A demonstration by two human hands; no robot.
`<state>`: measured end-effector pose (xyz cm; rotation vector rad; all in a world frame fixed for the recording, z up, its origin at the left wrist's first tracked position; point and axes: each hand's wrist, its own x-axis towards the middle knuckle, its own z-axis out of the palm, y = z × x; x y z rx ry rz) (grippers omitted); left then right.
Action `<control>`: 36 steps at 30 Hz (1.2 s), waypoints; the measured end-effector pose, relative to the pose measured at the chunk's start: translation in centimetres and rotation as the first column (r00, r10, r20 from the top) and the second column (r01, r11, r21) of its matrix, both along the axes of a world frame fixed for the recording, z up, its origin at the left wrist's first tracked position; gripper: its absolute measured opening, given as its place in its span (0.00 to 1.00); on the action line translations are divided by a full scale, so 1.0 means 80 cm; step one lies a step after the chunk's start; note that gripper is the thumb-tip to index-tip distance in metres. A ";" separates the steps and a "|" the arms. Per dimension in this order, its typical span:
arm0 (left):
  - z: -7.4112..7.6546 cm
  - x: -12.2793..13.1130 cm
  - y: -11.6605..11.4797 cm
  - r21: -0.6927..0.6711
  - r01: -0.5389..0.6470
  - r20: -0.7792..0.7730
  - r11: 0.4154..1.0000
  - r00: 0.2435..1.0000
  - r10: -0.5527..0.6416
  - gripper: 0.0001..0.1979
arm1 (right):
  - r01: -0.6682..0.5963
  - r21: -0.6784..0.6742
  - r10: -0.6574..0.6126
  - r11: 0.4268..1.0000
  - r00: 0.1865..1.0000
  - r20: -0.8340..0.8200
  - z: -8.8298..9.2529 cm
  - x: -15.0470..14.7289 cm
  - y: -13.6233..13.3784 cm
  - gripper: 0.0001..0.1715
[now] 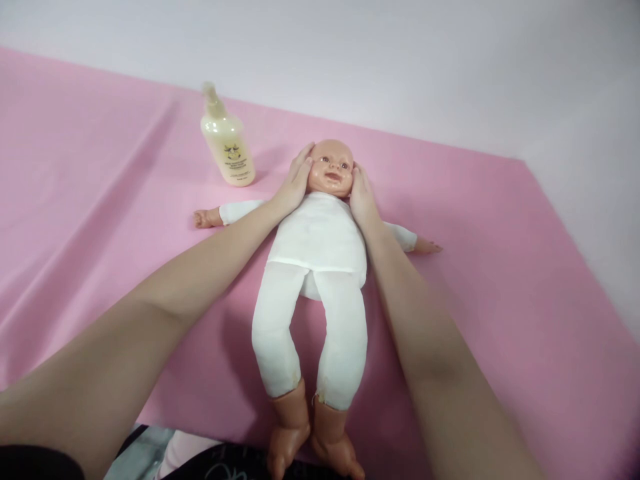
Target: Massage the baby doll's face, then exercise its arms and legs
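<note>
A baby doll [320, 240] in a white cloth suit lies on its back on the pink sheet [500, 280], arms spread, feet towards me. Its plastic head [331, 167] is at the far end. My left hand [295, 181] lies flat against the left side of the head, fingers stretched along the cheek and temple. My right hand [363, 197] presses the head's other side with the fingers together and extended. Both hands cup the head between them and hold nothing else.
A cream pump bottle of lotion [227, 143] stands upright on the sheet, left of and behind the doll's head. A pale wall [400, 60] rises behind the sheet. Dark clothing shows at the bottom edge.
</note>
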<state>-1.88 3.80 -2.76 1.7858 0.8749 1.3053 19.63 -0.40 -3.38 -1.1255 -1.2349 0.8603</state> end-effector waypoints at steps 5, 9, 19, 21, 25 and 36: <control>0.010 -0.001 -0.010 -0.016 0.052 0.024 0.999 0.998 -0.051 0.42 | -0.014 0.022 0.014 1.000 1.000 0.017 -0.008 0.005 0.005 0.45; 0.020 -0.005 -0.024 -0.016 0.064 0.018 0.998 0.998 -0.064 0.42 | -0.016 0.018 0.016 1.000 0.999 0.029 -0.007 0.006 0.006 0.48; 0.018 -0.006 -0.021 -0.014 0.024 0.004 1.000 1.000 -0.024 0.40 | -0.006 -0.028 0.007 1.000 0.999 0.032 0.001 0.007 -0.001 0.44; 0.024 -0.007 -0.028 -0.007 0.036 0.000 0.999 0.999 -0.036 0.39 | -0.011 -0.029 0.012 1.000 0.999 0.032 0.003 0.006 -0.002 0.44; 0.025 -0.008 -0.031 -0.009 0.044 -0.001 0.999 0.999 -0.044 0.41 | -0.001 -0.030 0.002 1.000 1.000 0.025 0.006 0.004 -0.005 0.44; 0.011 -0.005 -0.013 -0.012 -0.005 -0.012 1.000 1.000 0.005 0.40 | -0.055 -0.010 0.055 0.998 0.998 0.028 -0.006 0.013 0.007 0.57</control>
